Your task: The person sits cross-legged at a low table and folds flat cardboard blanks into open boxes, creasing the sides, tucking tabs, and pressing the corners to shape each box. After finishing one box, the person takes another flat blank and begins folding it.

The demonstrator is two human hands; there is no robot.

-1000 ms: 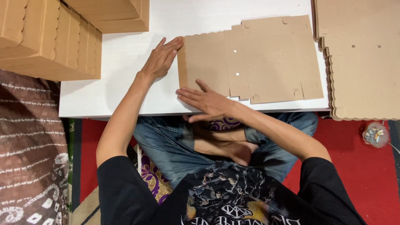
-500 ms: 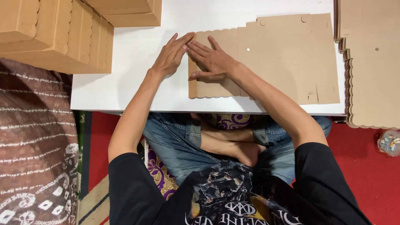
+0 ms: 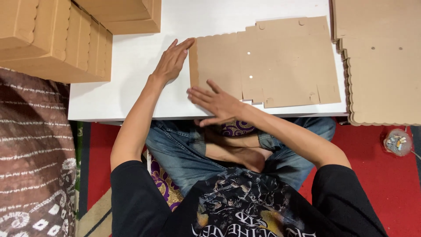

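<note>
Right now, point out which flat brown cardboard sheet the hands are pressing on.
The flat die-cut cardboard sheet in the middle of the white table. The left hand touches its left edge, the right hand its near corner. The stack of sheets at right lies untouched.

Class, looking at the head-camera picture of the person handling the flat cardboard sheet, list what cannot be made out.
- Flat cardboard sheet: its near left corner, hidden under the right hand.
- Stack of sheets on the right: cut off by the picture edge.
- Folded boxes: cut off top and left.
- Small round dish on the floor: contents too small to tell.
</note>
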